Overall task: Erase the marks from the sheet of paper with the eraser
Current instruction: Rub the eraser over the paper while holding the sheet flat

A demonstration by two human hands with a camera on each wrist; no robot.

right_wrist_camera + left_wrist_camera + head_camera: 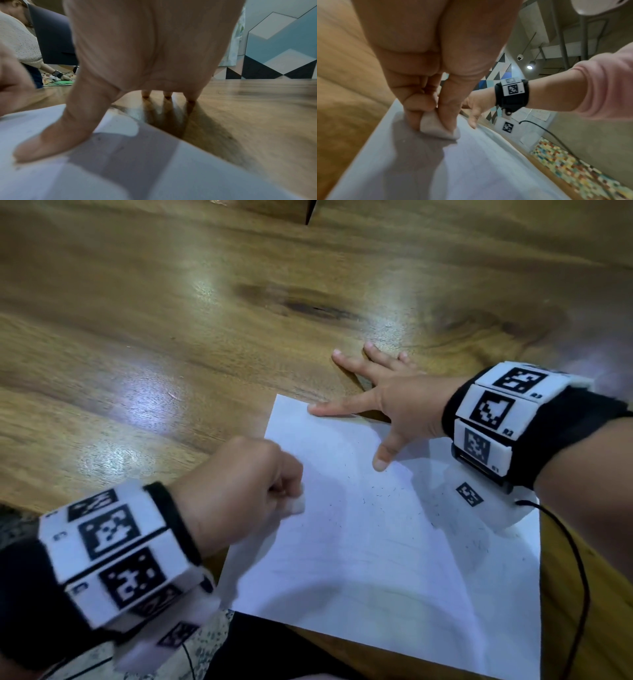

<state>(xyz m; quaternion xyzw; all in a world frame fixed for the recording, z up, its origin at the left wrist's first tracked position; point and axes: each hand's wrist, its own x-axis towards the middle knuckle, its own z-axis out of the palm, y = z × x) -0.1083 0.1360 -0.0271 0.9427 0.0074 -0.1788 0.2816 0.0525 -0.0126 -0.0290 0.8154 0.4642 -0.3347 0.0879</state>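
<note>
We are working at a wide wooden table (171, 313) whose grain is running across the whole view, and on its near right part a white sheet of paper (394, 559) is lying flat, its near edge reaching the table's rim. Our right hand (400, 402) is spreading flat at the sheet's far right corner, fingers straight and relaxed, grasping nothing: the thumb and index finger are pressing on the paper, while the other fingertips (191, 99) are resting on the bare wood just beyond the edge. Our left hand (246, 484) is sitting at the sheet's left edge, clenched around a small white eraser (435, 128), which we are pinching between the thumb and the curled fingers; its lower face is touching the paper. Both wrists are wearing black bands with white blocks printed in black square patterns (486, 409), and a thin dark cable (579, 559) is trailing from the right one. Tiny dark specks (380, 491) are lying scattered over the middle of the sheet, and faint grey traces (342, 563) are showing nearer to us.
</note>
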